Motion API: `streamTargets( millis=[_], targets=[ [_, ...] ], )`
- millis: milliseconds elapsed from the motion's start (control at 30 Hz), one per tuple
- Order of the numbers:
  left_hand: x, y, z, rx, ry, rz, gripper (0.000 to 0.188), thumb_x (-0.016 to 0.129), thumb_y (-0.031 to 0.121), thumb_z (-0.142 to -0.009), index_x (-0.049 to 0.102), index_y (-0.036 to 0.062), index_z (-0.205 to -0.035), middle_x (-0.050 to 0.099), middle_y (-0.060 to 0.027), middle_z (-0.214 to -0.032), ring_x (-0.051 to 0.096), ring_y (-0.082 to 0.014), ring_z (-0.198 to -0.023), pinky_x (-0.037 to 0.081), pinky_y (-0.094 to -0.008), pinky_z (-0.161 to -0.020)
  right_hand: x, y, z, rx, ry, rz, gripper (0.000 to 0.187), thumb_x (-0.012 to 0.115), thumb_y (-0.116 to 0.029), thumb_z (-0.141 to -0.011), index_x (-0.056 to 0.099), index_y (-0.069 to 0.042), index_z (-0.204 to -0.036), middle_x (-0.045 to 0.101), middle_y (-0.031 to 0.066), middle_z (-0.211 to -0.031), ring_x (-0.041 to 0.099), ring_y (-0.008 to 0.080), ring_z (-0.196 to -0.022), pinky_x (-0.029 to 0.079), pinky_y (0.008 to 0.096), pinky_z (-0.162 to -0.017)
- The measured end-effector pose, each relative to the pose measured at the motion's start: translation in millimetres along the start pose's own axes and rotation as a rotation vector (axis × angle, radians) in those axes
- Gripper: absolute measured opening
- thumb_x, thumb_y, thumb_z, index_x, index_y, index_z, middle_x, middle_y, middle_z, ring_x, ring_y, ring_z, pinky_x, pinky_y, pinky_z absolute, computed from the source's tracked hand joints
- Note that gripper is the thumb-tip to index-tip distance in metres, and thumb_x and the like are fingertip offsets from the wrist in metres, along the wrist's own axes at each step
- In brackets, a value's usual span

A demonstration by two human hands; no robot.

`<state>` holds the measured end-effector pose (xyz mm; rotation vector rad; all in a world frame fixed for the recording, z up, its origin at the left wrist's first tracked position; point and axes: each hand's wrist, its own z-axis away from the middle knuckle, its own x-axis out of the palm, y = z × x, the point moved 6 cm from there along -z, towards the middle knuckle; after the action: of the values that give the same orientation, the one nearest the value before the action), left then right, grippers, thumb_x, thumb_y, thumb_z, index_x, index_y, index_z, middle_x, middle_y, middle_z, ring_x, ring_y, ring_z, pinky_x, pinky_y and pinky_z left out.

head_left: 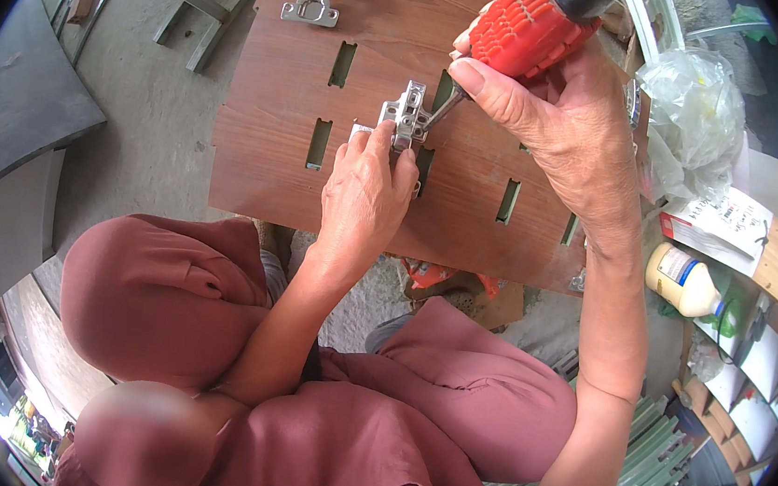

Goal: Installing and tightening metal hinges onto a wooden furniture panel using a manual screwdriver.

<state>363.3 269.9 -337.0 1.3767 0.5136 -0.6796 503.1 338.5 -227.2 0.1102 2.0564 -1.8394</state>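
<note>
My right hand [573, 134] is raised over a brown wood-grain panel [270, 119], closed around the thick red grip of a screwdriver [529, 33] with a black end. Its metal shank slants down left to a silver cabinet hinge [408, 114] on the panel; whether the tip sits in a screw is too small to tell. My left hand [366, 185] lies at the hinge's near end, its fingertips pressing on the metal. What is under those fingers is hidden. Farther off to the left, a second silver hinge [312, 11] rests on the panel near its far edge.
Rectangular slots [319, 144] are cut through the panel. At right are a crumpled clear plastic bag [695, 109], a cream-coloured bottle [681, 279] and a white paper box [723, 224]. Metal strips [228, 21] lie on the concrete floor at far left, beside a dark grey board [23, 105].
</note>
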Motion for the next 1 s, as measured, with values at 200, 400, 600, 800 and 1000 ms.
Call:
streamTargets(
  millis=[200,400,600,800,1000],
  targets=[
    [1,-2,-1,-0.022,-0.013,0.001,0.038,0.054,0.019,-0.087,0.053,-0.004,-0.117,0.057,-0.0214,-0.103,0.055,-0.038,-0.096,0.046,-0.0471,-0.084,2,4,-1,0.05,-0.03,-0.015,0.04,0.077,-0.011,-0.079,0.054,-0.004,-0.11,0.063,0.0069,-0.101,0.06,0.013,-0.095,0.049,0.0292,-0.088],
    [1,2,-1,-0.006,-0.015,0.016,0.038,0.053,0.019,-0.087,0.053,-0.0038,-0.118,0.057,-0.0216,-0.104,0.055,-0.038,-0.097,0.046,-0.0472,-0.084,-6,-4,-5,-0.361,-0.253,-0.203,0.047,0.072,-0.018,-0.083,0.049,-0.004,-0.121,0.06,0.0109,-0.109,0.058,0.0191,-0.101,0.047,0.0348,-0.089],
    [0,3,-2,0.001,-0.019,0.014,0.036,0.053,0.018,-0.087,0.053,-0.0031,-0.116,0.056,-0.0217,-0.102,0.055,-0.0391,-0.094,0.046,-0.0477,-0.083,0,-11,-4,-0.148,-0.254,-0.144,0.052,0.076,-0.015,-0.079,0.046,-0.006,-0.122,0.058,0.0116,-0.112,0.055,0.0197,-0.106,0.043,0.0353,-0.097],
    [-1,-1,-1,-0.012,-0.046,0.002,0.035,0.054,0.018,-0.087,0.052,-0.0024,-0.116,0.055,-0.022,-0.102,0.055,-0.0391,-0.094,0.046,-0.048,-0.082,0,-26,-3,-0.113,-0.221,-0.322,0.066,0.072,-0.029,-0.083,0.038,-0.003,-0.133,0.056,0.0141,-0.118,0.055,0.0198,-0.106,0.042,0.0362,-0.099],
    [0,-1,-2,-0.018,-0.059,0.014,0.037,0.054,0.017,-0.088,0.051,-0.0023,-0.119,0.056,-0.0224,-0.105,0.055,-0.0396,-0.097,0.047,-0.0477,-0.084,-10,-23,-2,-0.136,-0.153,-0.248,0.081,0.08,-0.034,-0.075,0.036,0.0,-0.134,0.055,0.0154,-0.12,0.057,0.019,-0.106,0.047,0.032,-0.093]
  ],
)
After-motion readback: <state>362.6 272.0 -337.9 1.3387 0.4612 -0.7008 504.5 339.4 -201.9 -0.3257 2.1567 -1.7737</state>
